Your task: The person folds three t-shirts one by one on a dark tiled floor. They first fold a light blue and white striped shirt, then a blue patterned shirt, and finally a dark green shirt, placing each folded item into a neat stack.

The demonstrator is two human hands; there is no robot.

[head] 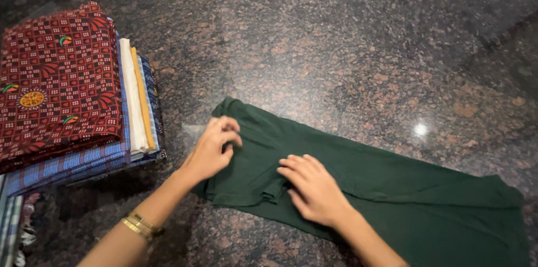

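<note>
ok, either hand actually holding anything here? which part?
Left hand pinches the dark green garment at its folded left end, near the upper corner. Right hand lies flat on the cloth, pressing, not gripping.

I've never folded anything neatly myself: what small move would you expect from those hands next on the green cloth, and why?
Probably a smoothing stroke: the right hand lies flat on the dark green garment, while the left hand pinches its bunched edge. Wrinkles sit between them, so drawing the edge taut and flattening seems likely.
</note>
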